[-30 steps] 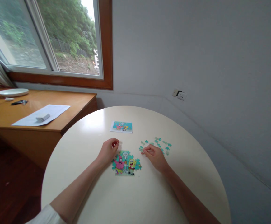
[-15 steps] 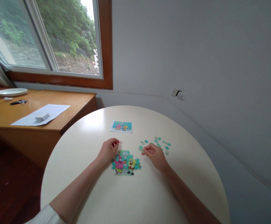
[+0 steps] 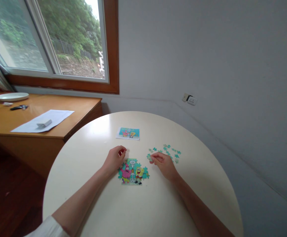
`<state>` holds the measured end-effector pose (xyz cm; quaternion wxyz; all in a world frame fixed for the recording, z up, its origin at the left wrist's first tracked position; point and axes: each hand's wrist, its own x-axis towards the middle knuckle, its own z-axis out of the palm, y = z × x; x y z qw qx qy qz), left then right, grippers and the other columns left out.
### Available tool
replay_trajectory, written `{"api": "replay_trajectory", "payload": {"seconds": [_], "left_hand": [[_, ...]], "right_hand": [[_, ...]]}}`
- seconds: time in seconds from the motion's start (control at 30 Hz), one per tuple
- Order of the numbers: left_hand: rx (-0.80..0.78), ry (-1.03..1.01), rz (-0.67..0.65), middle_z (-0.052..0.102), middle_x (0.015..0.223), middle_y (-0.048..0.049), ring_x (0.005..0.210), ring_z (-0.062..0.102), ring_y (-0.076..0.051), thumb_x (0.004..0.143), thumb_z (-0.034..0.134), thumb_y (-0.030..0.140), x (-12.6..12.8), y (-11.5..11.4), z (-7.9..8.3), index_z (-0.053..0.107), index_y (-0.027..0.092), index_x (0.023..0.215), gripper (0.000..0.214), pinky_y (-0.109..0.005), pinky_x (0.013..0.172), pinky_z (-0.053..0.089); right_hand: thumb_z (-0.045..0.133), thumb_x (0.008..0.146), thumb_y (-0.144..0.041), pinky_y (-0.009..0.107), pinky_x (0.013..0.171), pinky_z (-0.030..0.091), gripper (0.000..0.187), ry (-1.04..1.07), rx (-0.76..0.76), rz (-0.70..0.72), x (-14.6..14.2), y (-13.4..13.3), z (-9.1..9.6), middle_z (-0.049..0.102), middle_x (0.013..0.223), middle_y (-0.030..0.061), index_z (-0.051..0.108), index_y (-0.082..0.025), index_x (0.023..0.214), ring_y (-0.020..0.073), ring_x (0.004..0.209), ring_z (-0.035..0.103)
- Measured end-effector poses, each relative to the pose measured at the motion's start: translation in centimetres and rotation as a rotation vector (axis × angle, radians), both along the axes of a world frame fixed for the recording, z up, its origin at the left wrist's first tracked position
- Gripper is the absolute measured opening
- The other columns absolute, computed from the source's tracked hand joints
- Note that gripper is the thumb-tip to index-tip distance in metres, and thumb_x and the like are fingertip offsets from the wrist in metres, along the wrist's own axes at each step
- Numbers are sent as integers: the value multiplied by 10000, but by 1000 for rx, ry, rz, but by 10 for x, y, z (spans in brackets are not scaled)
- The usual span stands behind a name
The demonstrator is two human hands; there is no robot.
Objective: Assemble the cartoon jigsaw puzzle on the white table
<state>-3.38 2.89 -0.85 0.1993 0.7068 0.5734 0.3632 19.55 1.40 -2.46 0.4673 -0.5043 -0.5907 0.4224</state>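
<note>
A partly assembled cartoon jigsaw puzzle [image 3: 133,171] lies on a round cream table [image 3: 103,141]. My left hand [image 3: 114,160] rests curled at the puzzle's upper left corner, fingers closed; I cannot make out anything in them. My right hand [image 3: 163,164] sits at the puzzle's right, thumb and fingers pinched on a small teal puzzle piece [image 3: 150,160]. Several loose teal pieces [image 3: 170,152] are scattered just beyond the right hand. A small reference picture card [image 3: 129,133] lies farther back on the table.
A wooden desk [image 3: 66,113] stands to the left under a window, carrying a paper sheet [image 3: 43,120], a white plate [image 3: 9,96] and small items. A wall socket [image 3: 190,99] sits on the grey wall to the right.
Both hands have stayed almost in place. The right hand's pinch has shifted very slightly at the edge of the loose pieces.
</note>
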Motion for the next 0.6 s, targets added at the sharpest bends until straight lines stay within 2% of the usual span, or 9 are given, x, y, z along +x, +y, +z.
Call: {"api": "replay_trajectory", "payload": {"seconds": [0.43,0.6], "left_hand": [[-21,-2,-1,619,687,-24,608,536,-134,736,424,227,0,0,1,615,159,781,208,-253,605,431],[-9,-41,-53,623,710,-28,616,533,-128,747,435,213,1,-1,1,617,156,808,201,-247,606,439]], "right_hand": [[673,580,-440,298,619,521,345,92,-1,-47,-1,0,0,606,687,24,611,-163,776,146,636,596],[681,580,-411,284,624,501,318,62,4,-23,-4,-3,5,596,654,10,591,-166,762,130,617,574]]}}
